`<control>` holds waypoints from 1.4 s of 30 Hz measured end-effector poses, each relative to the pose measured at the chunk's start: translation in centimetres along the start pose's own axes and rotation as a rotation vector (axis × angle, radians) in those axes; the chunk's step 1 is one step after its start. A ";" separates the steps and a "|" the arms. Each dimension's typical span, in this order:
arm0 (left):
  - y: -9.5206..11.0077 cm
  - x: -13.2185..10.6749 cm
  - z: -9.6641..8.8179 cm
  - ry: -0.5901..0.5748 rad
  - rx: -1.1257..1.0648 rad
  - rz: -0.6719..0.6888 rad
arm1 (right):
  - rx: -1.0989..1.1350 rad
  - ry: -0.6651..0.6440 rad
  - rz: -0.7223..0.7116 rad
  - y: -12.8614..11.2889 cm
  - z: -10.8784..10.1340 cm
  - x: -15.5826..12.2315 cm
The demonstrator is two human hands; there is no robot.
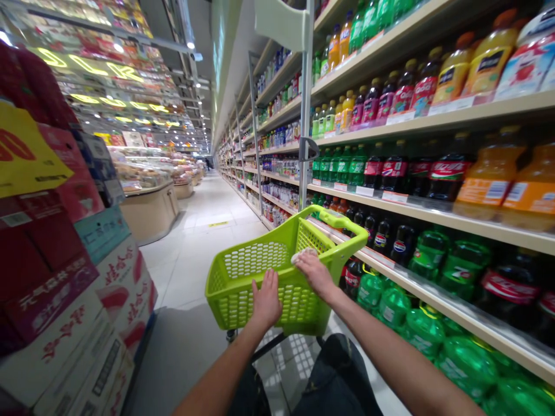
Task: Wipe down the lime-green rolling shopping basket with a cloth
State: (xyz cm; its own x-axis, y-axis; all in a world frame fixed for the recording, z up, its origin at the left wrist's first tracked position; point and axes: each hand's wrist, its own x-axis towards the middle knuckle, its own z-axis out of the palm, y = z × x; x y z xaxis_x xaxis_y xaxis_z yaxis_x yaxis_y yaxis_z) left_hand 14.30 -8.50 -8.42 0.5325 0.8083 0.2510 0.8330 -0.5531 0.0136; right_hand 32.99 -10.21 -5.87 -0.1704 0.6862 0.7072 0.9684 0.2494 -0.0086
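A lime-green plastic shopping basket [243, 266] stands on a wheeled frame in the supermarket aisle, its handle folded toward the shelves. My left hand [266, 300] lies flat against the basket's near wall, fingers spread upward. My right hand [314, 271] rests on the near rim, pressing a small white cloth [303, 253] onto it; its fingers lie fairly flat over the cloth.
Shelves of soft-drink bottles [433, 173] line the right side, very close to the basket. Stacked red and white cartons [65, 300] stand on the left. The tiled aisle floor [203, 231] runs ahead past display counters [150, 208]. My dark trousers show below.
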 end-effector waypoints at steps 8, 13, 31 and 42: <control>-0.9 -0.3 0.0 -0.009 -0.007 0.001 | -0.031 0.024 0.068 1.6 -1.2 0.6; -0.8 -0.4 0.1 -0.004 -0.018 0.017 | 0.005 0.007 0.031 -1.0 0.6 0.2; -0.4 0.7 -2.7 0.222 -0.231 -0.098 | 0.408 0.029 0.264 -4.1 1.8 2.6; -1.2 0.4 -3.1 0.322 -0.285 0.140 | 0.763 -0.070 0.528 -6.7 4.0 4.1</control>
State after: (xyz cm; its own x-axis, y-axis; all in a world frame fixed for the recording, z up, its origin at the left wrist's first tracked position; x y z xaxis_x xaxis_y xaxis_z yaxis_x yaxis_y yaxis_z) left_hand 13.04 -8.12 -5.34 0.5261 0.6428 0.5569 0.6575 -0.7227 0.2130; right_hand 25.04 -6.35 -5.79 0.2233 0.8722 0.4352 0.5454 0.2582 -0.7974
